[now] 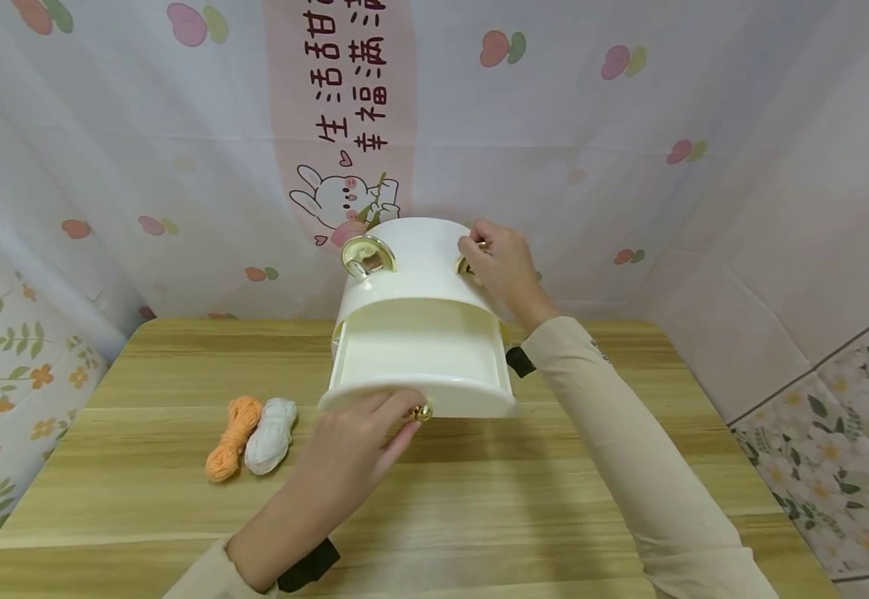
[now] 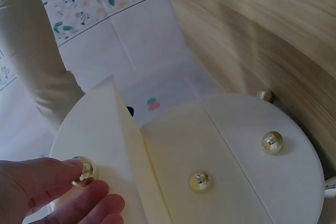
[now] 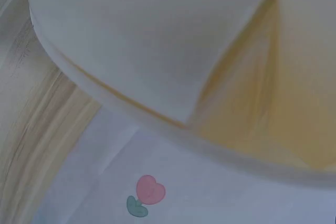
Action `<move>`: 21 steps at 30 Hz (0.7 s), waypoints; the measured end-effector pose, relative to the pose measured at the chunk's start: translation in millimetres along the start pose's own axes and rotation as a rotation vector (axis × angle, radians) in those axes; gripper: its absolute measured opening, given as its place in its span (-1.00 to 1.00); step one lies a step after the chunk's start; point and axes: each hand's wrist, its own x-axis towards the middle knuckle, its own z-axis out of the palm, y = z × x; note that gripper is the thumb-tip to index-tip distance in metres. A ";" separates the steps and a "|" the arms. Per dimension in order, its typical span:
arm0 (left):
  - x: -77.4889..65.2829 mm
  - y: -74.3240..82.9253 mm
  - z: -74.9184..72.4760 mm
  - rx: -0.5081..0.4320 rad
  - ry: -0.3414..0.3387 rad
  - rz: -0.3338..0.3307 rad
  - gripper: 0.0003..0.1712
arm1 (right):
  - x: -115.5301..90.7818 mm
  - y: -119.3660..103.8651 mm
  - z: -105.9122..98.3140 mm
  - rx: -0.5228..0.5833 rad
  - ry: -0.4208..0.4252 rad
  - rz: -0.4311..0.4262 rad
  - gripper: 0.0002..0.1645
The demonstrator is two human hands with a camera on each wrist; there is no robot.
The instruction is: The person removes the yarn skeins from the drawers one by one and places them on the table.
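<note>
A white round-topped storage cabinet [image 1: 423,262] stands at the back of the table, its top drawer [image 1: 472,401] pulled out toward me. The thumb and fingers of my left hand [image 1: 352,445] pinch the gold knob [image 1: 423,412] on that drawer's front. My right hand [image 1: 505,270] grips the right gold ring on top, mostly covering it; the matching left ring [image 1: 367,254] is free. In the left wrist view, two lower drawer fronts carry gold knobs [image 2: 200,181]. The right wrist view catches the cabinet's white curved body [image 3: 131,40] and the gap beside the drawer, but no hand.
An orange yarn skein [image 1: 235,438] and a white yarn skein [image 1: 271,437] lie side by side on the wooden table [image 1: 142,499], left of the cabinet. A printed curtain [image 1: 554,125] hangs close behind the cabinet.
</note>
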 end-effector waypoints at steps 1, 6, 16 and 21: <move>0.5 0.1 0.5 0.002 0.001 -0.001 -0.74 | -0.1 -0.5 -0.4 0.003 -0.009 0.007 -0.76; 3.6 0.7 2.3 0.003 0.014 -0.007 -0.77 | -0.1 -2.7 -3.2 0.000 -0.065 0.047 -0.74; 16.0 -5.3 8.0 0.015 0.042 -0.014 -0.82 | 0.3 -7.3 -7.9 -0.008 -0.129 0.060 -0.70; 23.9 -10.9 12.3 0.011 0.064 -0.024 -0.81 | 0.8 -5.9 -8.6 -0.025 -0.133 0.055 -0.70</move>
